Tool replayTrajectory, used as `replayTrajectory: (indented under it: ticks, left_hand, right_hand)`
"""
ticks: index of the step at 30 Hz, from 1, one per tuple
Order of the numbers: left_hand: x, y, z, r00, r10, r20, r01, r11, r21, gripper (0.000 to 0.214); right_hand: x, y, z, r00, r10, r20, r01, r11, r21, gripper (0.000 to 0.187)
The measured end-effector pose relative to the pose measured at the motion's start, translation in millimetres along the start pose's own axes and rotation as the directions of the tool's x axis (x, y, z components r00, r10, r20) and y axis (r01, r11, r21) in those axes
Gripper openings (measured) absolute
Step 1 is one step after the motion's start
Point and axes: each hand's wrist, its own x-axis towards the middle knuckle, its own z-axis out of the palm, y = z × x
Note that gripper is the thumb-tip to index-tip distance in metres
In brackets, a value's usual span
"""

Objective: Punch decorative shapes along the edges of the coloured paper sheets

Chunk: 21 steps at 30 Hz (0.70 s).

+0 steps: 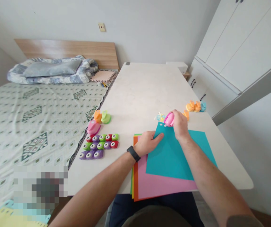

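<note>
I see left hand (147, 143) pinching the teal sheet (173, 154); at its far edge, right hand (180, 124) grips a pink punch (169, 119).

You have thirteen small punches (100, 145), three larger punches (98, 118) just beyond them, one pink punch (169, 119), four right-side punches (197, 107) and paper sheets (173, 151) in five visible colours.

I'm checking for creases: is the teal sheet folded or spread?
Spread: the teal sheet lies open over the pink paper, no fold showing.
</note>
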Motion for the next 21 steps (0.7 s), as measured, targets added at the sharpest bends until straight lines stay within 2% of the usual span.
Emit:
replayTrajectory:
  ticks: [4,16,21]
  left_hand:
    - [-0.2,2.1,-1.8,1.000,-0.012,-0.006,0.012,1.000,-0.003,0.055]
    - [1.1,-3.2,-0.5,1.000,-0.004,-0.020,0.004,1.000,-0.012,0.055]
    - [0.8,-3.2,-1.0,1.000,0.007,-0.014,-0.008,1.000,-0.023,0.055]
  right_hand:
    - [7.2,6.6,-2.2,0.995,0.035,-0.097,-0.029,0.998,0.057,0.041]
    - [13.2,17.3,-3.6,0.988,0.049,-0.150,-0.043,0.998,0.046,0.047]
    - [12.5,13.1,-3.9,0.990,0.070,-0.125,-0.064,0.996,0.054,0.043]
